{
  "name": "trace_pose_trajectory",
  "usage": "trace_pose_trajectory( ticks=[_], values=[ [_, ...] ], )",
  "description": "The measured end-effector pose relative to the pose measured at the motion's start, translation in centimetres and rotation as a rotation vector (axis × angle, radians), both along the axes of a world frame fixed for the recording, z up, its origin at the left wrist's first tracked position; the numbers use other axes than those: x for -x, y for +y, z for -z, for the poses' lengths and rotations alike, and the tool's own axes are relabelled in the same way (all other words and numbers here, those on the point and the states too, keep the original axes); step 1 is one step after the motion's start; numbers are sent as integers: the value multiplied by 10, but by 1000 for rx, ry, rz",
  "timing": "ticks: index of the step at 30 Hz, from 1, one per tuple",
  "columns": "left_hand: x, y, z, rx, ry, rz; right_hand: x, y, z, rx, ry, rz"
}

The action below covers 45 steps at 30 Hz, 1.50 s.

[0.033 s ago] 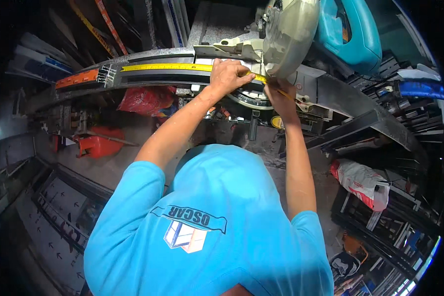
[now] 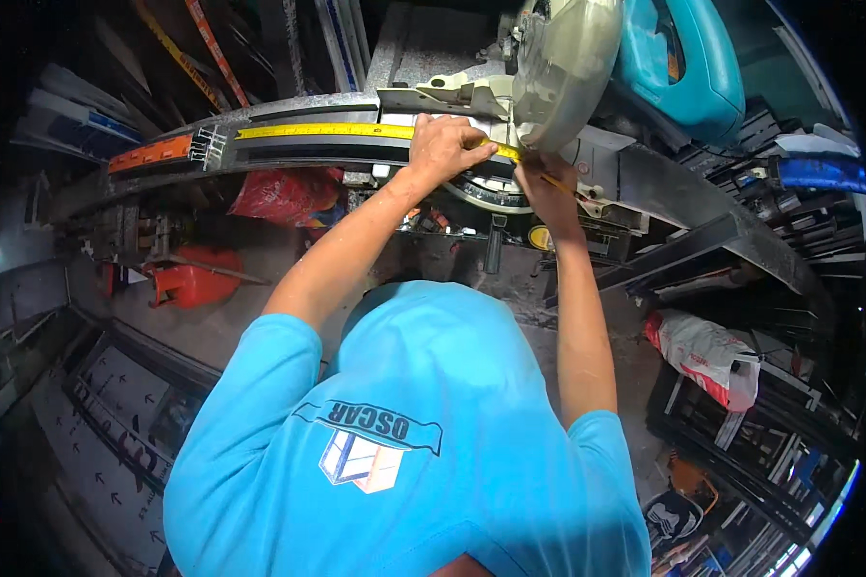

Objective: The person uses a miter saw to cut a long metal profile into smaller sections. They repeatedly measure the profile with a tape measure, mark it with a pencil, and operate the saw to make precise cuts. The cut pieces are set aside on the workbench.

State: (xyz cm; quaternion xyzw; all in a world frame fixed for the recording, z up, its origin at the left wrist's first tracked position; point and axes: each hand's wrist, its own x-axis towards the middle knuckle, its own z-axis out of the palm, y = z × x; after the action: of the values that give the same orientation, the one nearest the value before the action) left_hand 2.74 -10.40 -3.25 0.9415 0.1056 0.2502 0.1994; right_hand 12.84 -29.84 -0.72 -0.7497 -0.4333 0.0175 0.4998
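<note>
Tape (image 2: 318, 131) sits pinched in your nearly closed left hand (image 2: 441, 150); your curled right hand (image 2: 550, 195) holds a pencil (image 2: 556, 183).

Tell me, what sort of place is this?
Probably a workshop for cutting long pieces, perhaps metal: there is what looks like a power saw, a yellow tape stretched out beside it, and long strips standing behind.
</note>
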Motion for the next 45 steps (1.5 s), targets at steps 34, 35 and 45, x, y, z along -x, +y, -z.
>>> trace_pose_trajectory(
  ticks=[34,35,45],
  values=[
    [1,-1,-4,0,51,-6,-6,-1,15,83,-79,-53],
    [1,-1,-4,-3,53,-9,-5,-3,15,99,-114,-46],
    [0,1,2,30,43,2,0,-2,-1,53,12,-70]
  ],
)
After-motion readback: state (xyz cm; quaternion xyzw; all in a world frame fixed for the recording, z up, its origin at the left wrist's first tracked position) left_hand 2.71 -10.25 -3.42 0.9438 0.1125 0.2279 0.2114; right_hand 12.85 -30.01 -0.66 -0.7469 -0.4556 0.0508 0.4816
